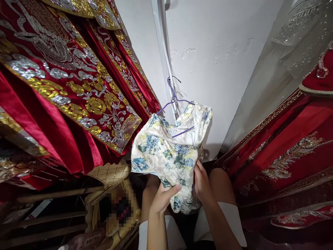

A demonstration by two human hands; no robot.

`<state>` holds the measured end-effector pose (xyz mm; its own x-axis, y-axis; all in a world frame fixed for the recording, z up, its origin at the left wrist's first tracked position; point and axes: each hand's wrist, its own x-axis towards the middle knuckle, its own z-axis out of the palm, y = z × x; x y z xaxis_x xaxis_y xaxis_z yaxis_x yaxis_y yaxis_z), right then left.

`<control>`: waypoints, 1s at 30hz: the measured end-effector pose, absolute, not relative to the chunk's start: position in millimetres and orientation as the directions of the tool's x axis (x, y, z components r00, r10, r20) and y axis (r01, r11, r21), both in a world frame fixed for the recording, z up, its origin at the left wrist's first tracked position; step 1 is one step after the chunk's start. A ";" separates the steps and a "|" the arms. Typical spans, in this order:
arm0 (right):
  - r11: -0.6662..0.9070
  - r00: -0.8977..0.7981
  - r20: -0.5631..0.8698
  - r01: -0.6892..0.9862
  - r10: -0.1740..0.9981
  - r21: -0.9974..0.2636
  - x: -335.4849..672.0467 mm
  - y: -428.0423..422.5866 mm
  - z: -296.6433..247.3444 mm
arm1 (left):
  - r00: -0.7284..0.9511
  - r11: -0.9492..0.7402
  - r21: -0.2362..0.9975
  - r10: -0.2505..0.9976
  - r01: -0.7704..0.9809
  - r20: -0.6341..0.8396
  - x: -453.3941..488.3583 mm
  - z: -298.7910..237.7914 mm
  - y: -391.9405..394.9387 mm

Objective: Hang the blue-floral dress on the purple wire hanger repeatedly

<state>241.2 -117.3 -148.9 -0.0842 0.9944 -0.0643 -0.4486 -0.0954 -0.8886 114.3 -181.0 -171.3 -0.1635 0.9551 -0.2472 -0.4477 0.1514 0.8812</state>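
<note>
A short-sleeved floral top (166, 152), cream with blue, green and yellow flowers, hangs on a purple hanger (173, 98) in front of me. The hanger's hook is up against a pale vertical strip on the wall. My left hand (164, 196) grips the top's lower left part, thumb on the front and the other fingers behind the cloth. At the right side of the top, my right hand (202, 182) has its fingers curled against the fabric edge; part of them is hidden. The gathered hem bunches between both hands.
Red garments with gold and silver embroidery (85, 93) hang at the left. More red embroidered clothing (281, 156) and a sparkly white dress (293, 52) hang at the right. A gold-coloured chair (111, 173) stands lower left. Behind the top is a scuffed white wall (213, 41).
</note>
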 end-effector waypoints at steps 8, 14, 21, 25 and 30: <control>-0.110 -0.101 -0.063 -0.586 0.993 -0.803 268.5 -114.8 -148.9 | -0.513 -0.050 0.946 0.848 -0.321 -0.129 123.7 -170.9 -190.5; -0.063 -0.131 -0.002 -0.466 0.991 -0.883 269.7 -144.9 -152.7 | -0.801 -0.295 0.933 0.496 0.207 0.335 148.1 -196.9 -182.6; -0.003 -0.397 0.009 -0.029 0.918 -1.000 253.4 -127.5 -129.0 | -0.277 -0.307 0.887 0.870 0.346 0.408 146.1 -197.2 -151.1; -0.066 -0.382 -0.040 -0.055 0.923 -0.996 254.0 -78.4 -113.8 | -0.177 -0.332 0.844 0.882 0.421 0.436 141.4 -189.3 -111.5; 0.001 -0.248 0.038 -0.147 0.968 -0.989 260.7 -13.9 -47.5 | 0.048 -0.355 0.828 0.927 0.435 0.372 166.5 -163.8 -104.1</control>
